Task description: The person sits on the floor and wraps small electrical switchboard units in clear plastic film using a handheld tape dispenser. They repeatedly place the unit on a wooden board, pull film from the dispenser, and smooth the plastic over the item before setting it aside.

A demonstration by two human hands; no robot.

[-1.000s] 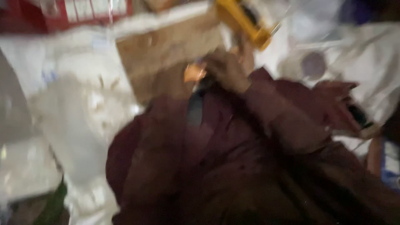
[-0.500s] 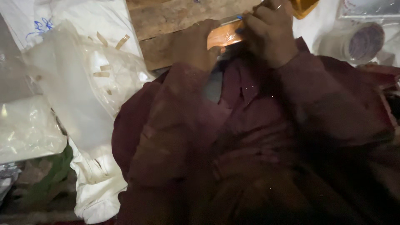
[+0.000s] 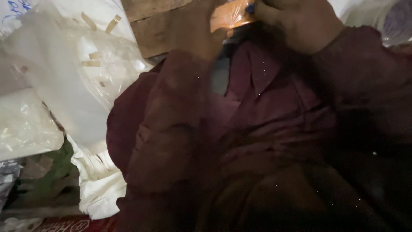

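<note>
Maroon garment bunched on the lap, hands at its top edge

The maroon garment point(image 3: 274, 141) fills centre to 4 o'clock: soft, limp, best gathered by the folds. At 12 o'clock, the right hand point(image 3: 296, 21) and left hand point(image 3: 193, 30) pinch a small orange crinkly wrapper point(image 3: 229, 15), light and slippery.

My left hand point(image 3: 193, 30) and right hand point(image 3: 296, 21) meet at the top edge, both on a small wrapped packet point(image 3: 229, 15) between them. A wooden board point(image 3: 150, 21) lies behind. Plastic bags point(image 3: 64, 77) lie left of my sleeves.
</note>
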